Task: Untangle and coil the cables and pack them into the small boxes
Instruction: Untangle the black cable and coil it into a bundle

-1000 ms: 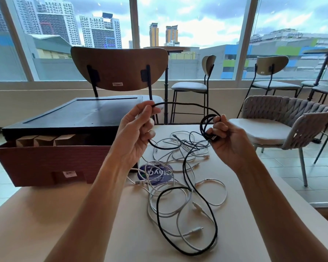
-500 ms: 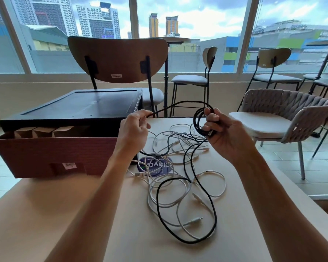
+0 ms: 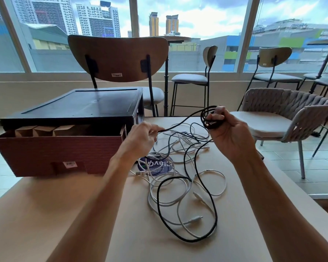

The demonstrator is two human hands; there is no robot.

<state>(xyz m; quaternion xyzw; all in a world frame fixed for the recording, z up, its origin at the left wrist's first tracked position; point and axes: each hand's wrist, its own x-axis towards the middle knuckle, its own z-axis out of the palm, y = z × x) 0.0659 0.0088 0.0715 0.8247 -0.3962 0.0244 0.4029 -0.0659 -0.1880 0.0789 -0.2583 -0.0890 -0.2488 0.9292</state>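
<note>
Above the tabletop (image 3: pixel 64 205), between the two raised hands, the black cable (image 3: pixel 178 124) hangs in a shallow span, and the rest of it trails down into a wide loop among the white cables (image 3: pixel 224 184). It looks light, limp and a little springy, so the turns will likely hold only while gripped. The best hold is probably just along from the coil, feeding slack. The right hand (image 3: pixel 229 137), lifted higher, has its fingers curled round several small black turns. The left hand (image 3: pixel 140 138), lower and beside the carton (image 3: pixel 55 148), pinches the cable between thumb and fingertips. The small boxes (image 3: pixel 44 129) stand inside that carton.
</note>
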